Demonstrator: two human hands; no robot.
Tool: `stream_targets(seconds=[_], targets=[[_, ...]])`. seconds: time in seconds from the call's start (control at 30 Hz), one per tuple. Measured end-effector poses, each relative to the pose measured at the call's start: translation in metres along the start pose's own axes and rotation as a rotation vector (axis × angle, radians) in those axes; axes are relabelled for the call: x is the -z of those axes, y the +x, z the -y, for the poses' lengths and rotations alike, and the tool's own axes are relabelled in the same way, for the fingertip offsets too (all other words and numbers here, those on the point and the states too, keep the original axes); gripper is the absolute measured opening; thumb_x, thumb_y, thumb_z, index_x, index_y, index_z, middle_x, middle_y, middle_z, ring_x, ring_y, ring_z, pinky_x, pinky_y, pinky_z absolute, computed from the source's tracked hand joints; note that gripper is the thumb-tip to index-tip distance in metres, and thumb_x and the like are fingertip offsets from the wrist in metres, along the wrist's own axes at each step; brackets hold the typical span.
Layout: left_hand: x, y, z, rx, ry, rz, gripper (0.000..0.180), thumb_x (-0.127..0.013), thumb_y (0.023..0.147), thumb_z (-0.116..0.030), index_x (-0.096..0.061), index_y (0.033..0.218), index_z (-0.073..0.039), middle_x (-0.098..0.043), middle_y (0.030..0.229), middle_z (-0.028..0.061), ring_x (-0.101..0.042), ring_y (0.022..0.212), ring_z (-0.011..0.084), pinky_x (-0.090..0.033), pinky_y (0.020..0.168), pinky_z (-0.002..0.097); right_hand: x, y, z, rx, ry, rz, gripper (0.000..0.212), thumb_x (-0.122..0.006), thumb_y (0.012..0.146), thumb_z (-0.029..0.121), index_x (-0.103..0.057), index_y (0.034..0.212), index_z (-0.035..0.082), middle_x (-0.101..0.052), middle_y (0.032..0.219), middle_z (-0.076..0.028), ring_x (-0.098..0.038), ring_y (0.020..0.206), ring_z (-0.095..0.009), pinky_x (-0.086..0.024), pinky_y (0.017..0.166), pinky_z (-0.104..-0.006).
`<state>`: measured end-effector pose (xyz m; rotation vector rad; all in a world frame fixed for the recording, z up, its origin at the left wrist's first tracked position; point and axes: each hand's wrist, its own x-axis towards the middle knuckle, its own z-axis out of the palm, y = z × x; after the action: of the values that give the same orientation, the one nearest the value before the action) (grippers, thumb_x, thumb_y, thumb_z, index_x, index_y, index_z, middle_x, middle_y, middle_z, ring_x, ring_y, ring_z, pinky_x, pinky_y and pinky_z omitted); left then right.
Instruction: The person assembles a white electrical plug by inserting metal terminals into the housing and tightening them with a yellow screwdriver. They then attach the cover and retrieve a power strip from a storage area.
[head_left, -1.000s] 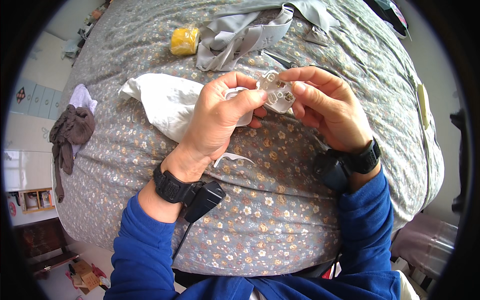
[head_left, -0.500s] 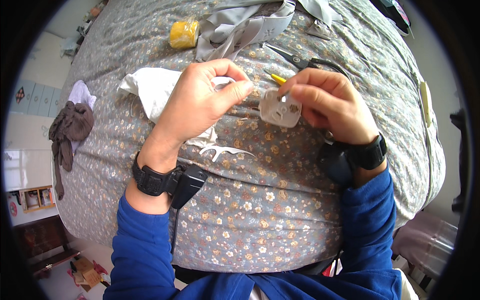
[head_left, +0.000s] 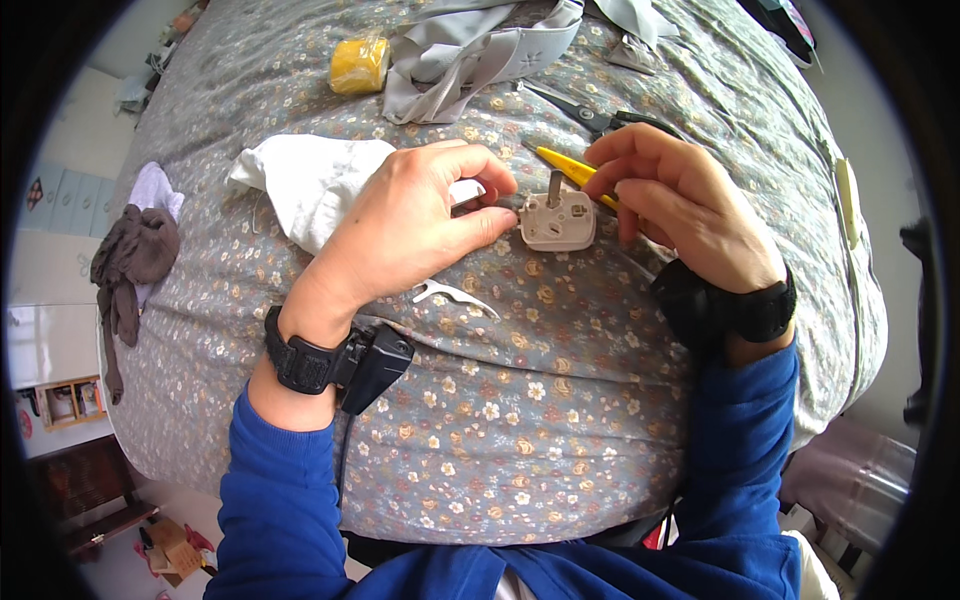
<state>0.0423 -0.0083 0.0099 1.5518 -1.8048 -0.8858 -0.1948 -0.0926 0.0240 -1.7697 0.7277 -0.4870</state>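
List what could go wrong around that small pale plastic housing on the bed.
The pale housing lies on the wrinkled bedspread, recesses facing up; a nudge from the left hand, close beside it, might tip it. Any small part that came loose could be hard to spot on the floral pattern. The nearby yellow tool's narrow tip might scratch a finger.

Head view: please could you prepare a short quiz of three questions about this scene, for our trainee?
1. True or false: the white curved piece lies nearer to the person than the yellow roll.

2. Which pattern does the bed cover have?
a) stripes
b) small flowers
c) large squares

3. Fill in: the pale plastic case shows between the left hand and the ____ hand.

Key:
1. True
2. b
3. right
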Motion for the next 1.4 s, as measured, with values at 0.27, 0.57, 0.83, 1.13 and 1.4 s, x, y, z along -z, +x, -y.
stream_targets(seconds=[0.27,0.57,0.83,1.13,1.4], targets=[[-0.002,-0.002,-0.007,-0.26,0.402,-0.179,0.022,-0.07,0.075,-0.015,-0.067,0.092,-0.002,-0.064,0.086,0.0128,-0.059,0.088,0.0314,-0.047,0.083,0.0393,0.015,0.004,-0.012,0.16,0.199,-0.017,0.032,-0.043,0.09,-0.009,-0.055,0.12,-0.004,-0.061,0.115,-0.012,-0.065,0.108,-0.022,-0.055,0.086,-0.0303],[-0.021,0.001,-0.013,-0.379,0.222,-0.123,0.058,-0.082,0.07,-0.024,-0.059,0.118,-0.001,-0.061,0.103,0.0143,-0.058,0.1,0.032,-0.046,0.091,0.0414,0.011,0.009,-0.017,0.149,0.402,-0.117,0.029,-0.054,0.095,-0.001,-0.057,0.124,-0.002,-0.067,0.108,-0.013,-0.068,0.104,-0.024,-0.058,0.085,-0.0304],[-0.023,0.006,-0.004,-0.427,0.299,-0.116,0.066,-0.085,0.069,-0.024,-0.058,0.126,-0.003,-0.063,0.111,0.0103,-0.061,0.101,0.024,-0.049,0.09,0.0335,0.006,0.016,-0.027,0.117,0.633,-0.101,0.029,-0.057,0.095,0.003,-0.061,0.123,-0.001,-0.065,0.107,-0.01,-0.068,0.095,-0.018,-0.057,0.082,-0.026],[-0.024,0.007,0.003,-0.213,-0.12,-0.144,0.024,-0.071,0.081,-0.008,-0.068,0.103,0.003,-0.065,0.084,0.0068,-0.062,0.07,0.013,-0.05,0.064,0.0258,0.003,0.014,-0.025,0.062,0.509,-0.127,0.028,-0.058,0.094,0.006,-0.062,0.121,-0.001,-0.067,0.106,-0.008,-0.067,0.093,-0.014,-0.054,0.078,-0.0241],[-0.016,0.007,0.008,-0.067,-0.596,-0.218,0.021,-0.07,0.09,-0.014,-0.07,0.104,0.001,-0.065,0.082,-0.0034,-0.049,0.068,0.0006,-0.038,0.057,0.0169,-0.003,0.012,-0.014,0.1,0.375,-0.004,0.029,-0.061,0.09,0.006,-0.063,0.118,-0.001,-0.068,0.103,-0.003,-0.062,0.085,-0.007,-0.05,0.073,-0.0205]])
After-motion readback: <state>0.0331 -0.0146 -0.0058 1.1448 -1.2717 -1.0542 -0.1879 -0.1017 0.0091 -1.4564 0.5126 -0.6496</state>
